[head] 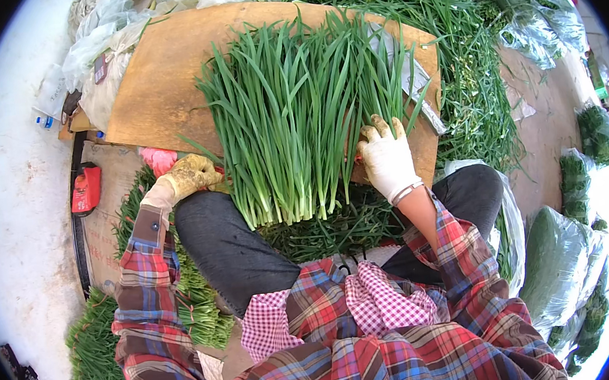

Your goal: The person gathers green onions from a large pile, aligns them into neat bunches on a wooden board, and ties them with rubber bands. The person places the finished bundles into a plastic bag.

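A wide layer of garlic chives [286, 115] lies on the curved wooden board [157, 89], leaves pointing away from me and pale stem ends over the near edge. My left hand [190, 174], in a dirty yellowed glove, is curled beside the left knee, at a red strip just left of the stems; its grip is partly hidden. My right hand [388, 154], in a whitish glove with stained fingertips, rests at the right side of the chives, fingers on the lower leaves. A grey metal-like strip [420, 85] lies under the leaves at the board's right.
Loose chives [470, 80] are heaped beyond and right of the board. Tied bundles [97, 347] lie at lower left, near a red packet [86, 188]. Plastic-wrapped bundles [556, 259] stand at right. Clear plastic bags [97, 31] are at upper left.
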Demonstrator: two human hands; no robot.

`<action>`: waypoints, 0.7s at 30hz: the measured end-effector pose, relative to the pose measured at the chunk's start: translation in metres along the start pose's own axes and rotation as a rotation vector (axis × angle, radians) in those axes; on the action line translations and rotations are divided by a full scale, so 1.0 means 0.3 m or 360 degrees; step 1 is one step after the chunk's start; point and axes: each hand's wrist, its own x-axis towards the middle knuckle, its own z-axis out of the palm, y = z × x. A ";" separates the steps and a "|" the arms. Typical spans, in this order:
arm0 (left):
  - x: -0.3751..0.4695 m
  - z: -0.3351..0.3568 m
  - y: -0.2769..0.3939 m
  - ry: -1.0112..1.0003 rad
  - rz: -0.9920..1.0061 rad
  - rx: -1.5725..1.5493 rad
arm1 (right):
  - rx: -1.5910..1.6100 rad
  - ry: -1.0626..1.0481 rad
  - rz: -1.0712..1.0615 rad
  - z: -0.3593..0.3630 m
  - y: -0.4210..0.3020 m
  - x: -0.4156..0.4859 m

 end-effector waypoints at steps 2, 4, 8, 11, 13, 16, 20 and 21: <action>0.008 0.017 0.035 0.0091 -0.0030 -0.0164 | 0.0016 0.0063 0.0001 0.002 0.005 -0.006; 0.005 0.019 0.097 0.0168 -0.0005 -0.0266 | 0.0115 0.0023 0.0065 -0.024 -0.006 0.004; 0.016 0.079 0.067 0.0428 -0.0062 -0.0694 | 0.0574 -0.0114 0.0383 -0.037 -0.068 0.014; 0.000 0.114 0.134 0.0598 -0.0214 -0.1029 | 0.1007 -0.0043 0.0574 0.004 -0.107 0.002; 0.024 0.153 0.135 0.0647 -0.0157 -0.1209 | 0.1256 -0.0142 0.0733 -0.006 -0.111 -0.001; 0.027 0.175 0.154 0.0570 -0.0231 -0.1500 | 0.1660 -0.0038 0.0789 0.057 -0.112 -0.024; 0.036 0.226 0.160 0.0711 -0.0258 -0.1837 | 0.1788 0.0111 0.0783 0.171 -0.106 -0.035; 0.032 0.230 0.155 0.0727 -0.0258 -0.1898 | 0.1767 0.0144 0.0792 0.155 -0.120 -0.020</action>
